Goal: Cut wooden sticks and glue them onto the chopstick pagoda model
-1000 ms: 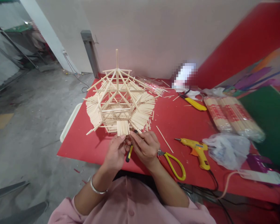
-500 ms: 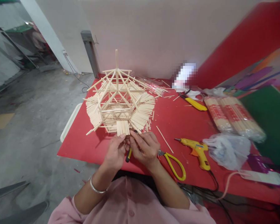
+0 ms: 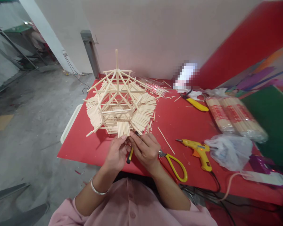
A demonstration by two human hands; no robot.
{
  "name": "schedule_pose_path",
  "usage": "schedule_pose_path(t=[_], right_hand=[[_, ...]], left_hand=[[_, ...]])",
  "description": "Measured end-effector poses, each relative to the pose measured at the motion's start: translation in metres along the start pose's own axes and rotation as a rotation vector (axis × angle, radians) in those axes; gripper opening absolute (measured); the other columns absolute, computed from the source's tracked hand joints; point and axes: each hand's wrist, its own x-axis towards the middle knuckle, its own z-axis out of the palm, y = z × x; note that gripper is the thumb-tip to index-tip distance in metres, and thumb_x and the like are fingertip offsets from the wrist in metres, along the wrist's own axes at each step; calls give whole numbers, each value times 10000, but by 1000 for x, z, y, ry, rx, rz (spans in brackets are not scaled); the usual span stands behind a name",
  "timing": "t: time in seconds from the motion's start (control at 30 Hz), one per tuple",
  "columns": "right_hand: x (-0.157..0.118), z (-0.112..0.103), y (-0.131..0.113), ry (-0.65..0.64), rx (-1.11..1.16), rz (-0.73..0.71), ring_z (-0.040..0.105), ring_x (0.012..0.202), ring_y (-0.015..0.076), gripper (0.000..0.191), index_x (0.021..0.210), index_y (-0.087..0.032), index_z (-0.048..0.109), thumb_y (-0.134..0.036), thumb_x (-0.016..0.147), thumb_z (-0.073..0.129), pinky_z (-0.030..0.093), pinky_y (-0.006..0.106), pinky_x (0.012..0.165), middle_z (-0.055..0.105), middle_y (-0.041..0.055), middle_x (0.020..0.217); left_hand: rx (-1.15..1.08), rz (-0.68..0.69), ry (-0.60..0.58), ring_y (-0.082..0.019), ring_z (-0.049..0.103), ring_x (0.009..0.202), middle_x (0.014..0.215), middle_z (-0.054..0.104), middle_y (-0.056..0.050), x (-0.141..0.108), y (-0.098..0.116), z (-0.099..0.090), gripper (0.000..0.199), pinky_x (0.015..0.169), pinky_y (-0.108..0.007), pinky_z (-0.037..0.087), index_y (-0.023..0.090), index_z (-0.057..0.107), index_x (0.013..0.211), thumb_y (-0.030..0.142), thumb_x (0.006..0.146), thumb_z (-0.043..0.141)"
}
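Observation:
A small flat row of wooden sticks (image 3: 124, 128) lies side by side at the front of a stick-built pavilion model (image 3: 118, 91). My left hand (image 3: 116, 152) pinches the near end of the row, thumb on top. My right hand (image 3: 146, 150) closes on the row's right near corner, its fingertips pressed together. Between the hands, a black and yellow handle (image 3: 129, 156) shows on the table, partly covered. Pliers with yellow grips (image 3: 176, 166) lie beside my right wrist.
A yellow glue gun (image 3: 198, 152) rests on the red table (image 3: 165, 119) to the right, near a crumpled plastic bag (image 3: 230, 150). Bundles of packed sticks (image 3: 235, 117) and yellow-handled cutters (image 3: 196, 104) are farther back. One loose stick (image 3: 166, 140) lies right of the model.
The whole view has shifted very slightly. My right fingertips have moved a little along the row's near corner; both hands keep their hold.

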Motion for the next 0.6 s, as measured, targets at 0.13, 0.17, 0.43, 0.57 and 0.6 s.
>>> schedule_pose_path(t=[0.13, 0.17, 0.43, 0.57, 0.6], right_hand=[[-2, 1, 1, -6, -5, 13, 529, 648, 128, 433, 1269, -231, 620, -150, 845, 663, 412, 280, 637, 647, 3, 712], [-2, 1, 1, -10, -6, 15, 533, 650, 128, 435, 1273, -232, 618, -151, 848, 660, 414, 281, 639, 650, 4, 716], [-1, 1, 1, -1, -2, 8, 530, 640, 138, 401, 1229, -215, 632, -128, 839, 661, 414, 290, 641, 660, 13, 713], [2, 0, -1, 11, -3, -1, 521, 632, 142, 419, 1243, -202, 618, -122, 834, 658, 409, 290, 629, 667, 17, 724], [2, 0, -2, 11, -4, -2, 518, 627, 143, 423, 1248, -196, 612, -118, 835, 652, 407, 293, 626, 671, 21, 731]], left_hand=[[13, 6, 3, -101, 564, 606, 727, 654, -10, 0, 0, 0, 248, 510, -203, 426, 141, 681, 816, 280, 641, 788], [15, 6, 4, -102, 565, 607, 728, 656, -10, 0, 0, 0, 254, 510, -204, 427, 141, 679, 816, 282, 637, 791], [-6, -3, 4, -98, 560, 593, 707, 656, -7, 1, 0, 0, 239, 508, -205, 419, 145, 684, 786, 277, 621, 796], [-9, -3, 3, -94, 551, 576, 656, 632, 1, 2, -1, -1, 205, 505, -199, 417, 144, 680, 752, 275, 636, 788], [-12, -1, 0, -93, 548, 572, 650, 628, 3, 2, -1, -1, 195, 506, -198, 419, 144, 680, 749, 273, 644, 783]])
